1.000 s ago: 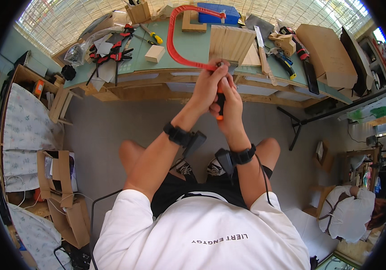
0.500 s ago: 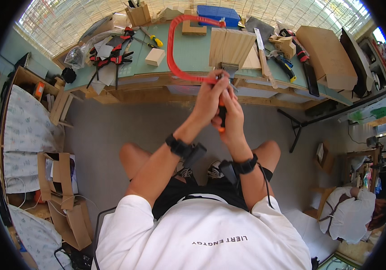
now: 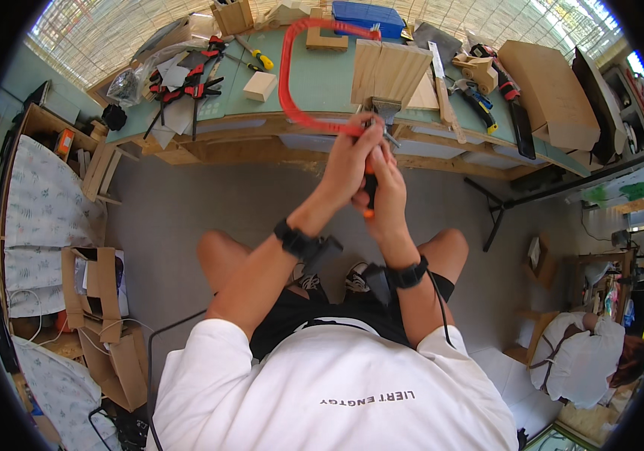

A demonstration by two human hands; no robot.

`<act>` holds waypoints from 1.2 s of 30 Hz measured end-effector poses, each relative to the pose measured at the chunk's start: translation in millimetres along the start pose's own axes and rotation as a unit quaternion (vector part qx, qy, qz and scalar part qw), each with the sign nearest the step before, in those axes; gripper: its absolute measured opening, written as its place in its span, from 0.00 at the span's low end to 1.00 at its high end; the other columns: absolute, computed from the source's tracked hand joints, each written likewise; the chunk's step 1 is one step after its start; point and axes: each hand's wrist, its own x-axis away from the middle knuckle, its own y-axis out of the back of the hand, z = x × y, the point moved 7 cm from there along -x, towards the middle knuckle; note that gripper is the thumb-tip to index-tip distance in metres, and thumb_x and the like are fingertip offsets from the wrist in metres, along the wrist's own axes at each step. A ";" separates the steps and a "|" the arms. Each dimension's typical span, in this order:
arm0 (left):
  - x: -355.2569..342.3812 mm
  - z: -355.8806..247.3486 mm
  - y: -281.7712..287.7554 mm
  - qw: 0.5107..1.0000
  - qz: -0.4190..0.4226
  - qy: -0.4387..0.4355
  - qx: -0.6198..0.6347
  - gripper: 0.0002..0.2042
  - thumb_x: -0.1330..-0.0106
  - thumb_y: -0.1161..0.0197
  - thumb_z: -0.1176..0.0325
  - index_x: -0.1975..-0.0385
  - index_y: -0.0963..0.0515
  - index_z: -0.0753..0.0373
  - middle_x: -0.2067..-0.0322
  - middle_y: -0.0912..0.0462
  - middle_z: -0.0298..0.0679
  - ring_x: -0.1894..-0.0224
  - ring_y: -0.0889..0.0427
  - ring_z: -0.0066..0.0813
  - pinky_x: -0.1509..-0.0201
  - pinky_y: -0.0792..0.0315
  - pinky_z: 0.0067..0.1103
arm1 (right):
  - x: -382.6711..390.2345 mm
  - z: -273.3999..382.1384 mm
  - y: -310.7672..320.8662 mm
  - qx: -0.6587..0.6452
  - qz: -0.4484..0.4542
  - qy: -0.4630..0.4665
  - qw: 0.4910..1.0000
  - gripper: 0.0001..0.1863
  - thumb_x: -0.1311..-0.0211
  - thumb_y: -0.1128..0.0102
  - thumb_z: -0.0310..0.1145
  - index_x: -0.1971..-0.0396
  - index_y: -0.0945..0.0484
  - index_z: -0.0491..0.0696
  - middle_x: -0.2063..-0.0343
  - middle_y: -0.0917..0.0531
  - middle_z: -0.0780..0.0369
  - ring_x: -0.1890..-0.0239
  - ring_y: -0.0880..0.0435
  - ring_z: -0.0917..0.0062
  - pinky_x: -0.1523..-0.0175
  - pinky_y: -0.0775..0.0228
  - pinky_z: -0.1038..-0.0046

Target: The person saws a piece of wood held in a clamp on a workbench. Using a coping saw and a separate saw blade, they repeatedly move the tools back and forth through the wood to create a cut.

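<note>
Both my hands are closed one over the other at the near end of a red-framed coping saw (image 3: 285, 75). My left hand (image 3: 346, 164) wraps the frame end and upper handle; my right hand (image 3: 388, 197) grips the black and orange handle from the other side. The saw's deep U-shaped frame reaches out over the workbench (image 3: 243, 116), left of an upright light wooden board (image 3: 390, 75). A grey metal clamp piece (image 3: 386, 109) sits at the board's lower edge, just beyond my fingers. I cannot make out the thin blade against the wood.
Left on the bench lie red-and-black clamps (image 3: 194, 83), a yellow-handled screwdriver (image 3: 260, 59) and a wooden block (image 3: 260, 86). To the right are a handsaw (image 3: 442, 90), a utility knife (image 3: 480, 109) and a cardboard box (image 3: 536, 94). Another person (image 3: 581, 357) sits at the lower right.
The view has shifted slightly. Both hands keep their grip on the saw, and its near end sits slightly higher against the clamp piece.
</note>
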 end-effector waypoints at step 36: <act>-12.7 -12.7 1.8 0.996 -0.016 0.029 -0.083 0.09 0.24 0.48 0.64 0.54 0.32 0.62 0.75 0.23 0.37 0.72 0.23 0.22 0.66 0.27 0.19 | -15.2 5.9 -3.3 -0.014 0.007 0.000 1.000 0.16 0.25 0.51 0.46 0.47 0.27 0.53 0.78 0.26 0.69 0.87 0.32 0.86 0.85 0.46 0.81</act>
